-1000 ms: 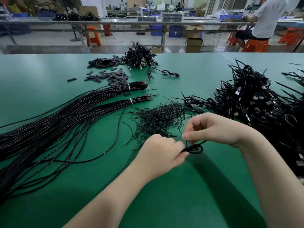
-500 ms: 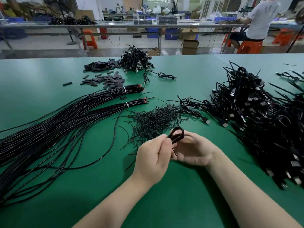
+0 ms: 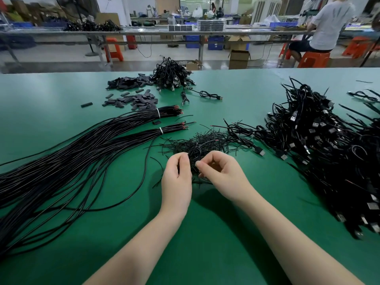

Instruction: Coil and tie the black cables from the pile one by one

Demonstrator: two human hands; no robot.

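A: Where is the cable?

B: In the middle of the green table, a small black coil. The left hand pinches it. The right hand has its fingers curled at it too. I cannot tell which way it points.

A: Any words to read?

B: None. The ties lie at 12 o'clock from the hands. Long wires run toward 9. A big pile sits at 3.

the green table mat is looking smooth and slightly sheeny. the long black cables are showing glossy plastic jackets, and the far cardboard box is looking matt brown.
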